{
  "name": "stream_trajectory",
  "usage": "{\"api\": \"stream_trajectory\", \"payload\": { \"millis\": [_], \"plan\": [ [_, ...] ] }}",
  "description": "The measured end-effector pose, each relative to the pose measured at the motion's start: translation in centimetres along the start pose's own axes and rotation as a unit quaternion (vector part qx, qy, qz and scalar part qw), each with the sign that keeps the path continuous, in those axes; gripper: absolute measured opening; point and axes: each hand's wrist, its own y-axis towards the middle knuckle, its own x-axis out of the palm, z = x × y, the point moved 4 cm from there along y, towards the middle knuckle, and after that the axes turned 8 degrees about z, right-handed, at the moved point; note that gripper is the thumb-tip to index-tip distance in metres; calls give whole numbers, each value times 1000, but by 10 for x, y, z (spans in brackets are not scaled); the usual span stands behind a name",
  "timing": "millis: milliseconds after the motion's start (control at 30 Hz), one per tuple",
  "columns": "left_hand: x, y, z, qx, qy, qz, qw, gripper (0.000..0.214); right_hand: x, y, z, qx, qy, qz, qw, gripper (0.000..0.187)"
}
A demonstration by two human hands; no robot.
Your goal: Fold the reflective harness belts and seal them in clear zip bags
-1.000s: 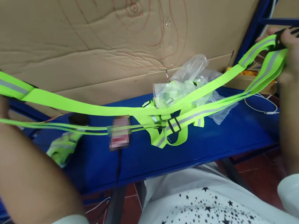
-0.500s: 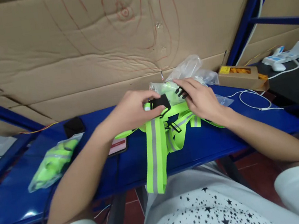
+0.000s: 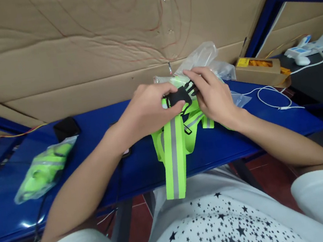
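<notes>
My left hand (image 3: 155, 108) pinches the black socket half of a side-release buckle (image 3: 180, 97) between thumb and fingers. Facing it from the right, my right hand (image 3: 210, 94) grips the pronged buckle half (image 3: 189, 86), whose prongs sit at the socket's mouth; how far they enter I cannot tell. From the buckle hangs a neon-green strap (image 3: 173, 163) with a grey reflective stripe, its loop drooping over the table's front edge. More of the strap lies bunched below my hands, with a black slider (image 3: 187, 129) on it.
Behind my hands lie clear plastic bags (image 3: 200, 57). On the blue table (image 3: 219, 145), a bagged green strap (image 3: 46, 169) and a black phone-like object (image 3: 66, 128) lie left. To the right are an open cardboard box (image 3: 258, 72) and a white cable (image 3: 272, 99). A cardboard wall (image 3: 93, 46) stands behind.
The two buckle halves have come together; before, there was a gap between them. My left hand has moved right and slightly up, carrying the hanging strap with it. The view has shifted a little.
</notes>
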Motion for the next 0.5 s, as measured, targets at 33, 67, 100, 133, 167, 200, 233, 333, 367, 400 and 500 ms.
{"api": "stream_trajectory", "payload": {
  "millis": [33, 67, 100, 133, 167, 200, 233, 333, 367, 400, 500],
  "plan": [
    [2, -1, 0, 0, 7, -5, 1000, 24, 1, -1, -1, -4, -7, 2, 1000, 70],
    [4, -1, 1, 1, 14, -12, 1000, 26, 2, -3, -3, -8, -15, 4, 1000, 70],
    [6, -1, 1, 1, 20, -15, 1000, 28, 4, -5, -5, -13, -20, 6, 1000, 70],
    [8, -2, 1, 1, 23, -14, 1000, 29, 5, -7, -7, -18, -22, 9, 1000, 70],
    [9, -2, 1, 1, 23, -12, 1000, 30, 7, -9, -10, -25, -18, 10, 999, 70],
    [11, -2, 0, 3, 20, -8, 1000, 31, 9, -11, -12, -32, -8, 9, 999, 70],
    [12, -3, -1, 4, 12, -4, 1000, 30, 12, -14, -15, -39, 7, 6, 999, 70],
    [13, -3, -7, 5, -23, 2, 1000, 25, 18, -19, -19, -63, 64, -10, 996, 73],
    [13, -3, -10, 0, -36, 3, 999, 24, 20, -20, -20, -71, 85, -16, 994, 74],
    [12, -3, -13, -6, -48, 3, 999, 23, 20, -21, -21, -81, 103, -22, 991, 75],
    [11, -2, -20, -14, -98, -2, 995, 22, 18, -24, -27, -112, 144, -36, 983, 75]
  ]
}}
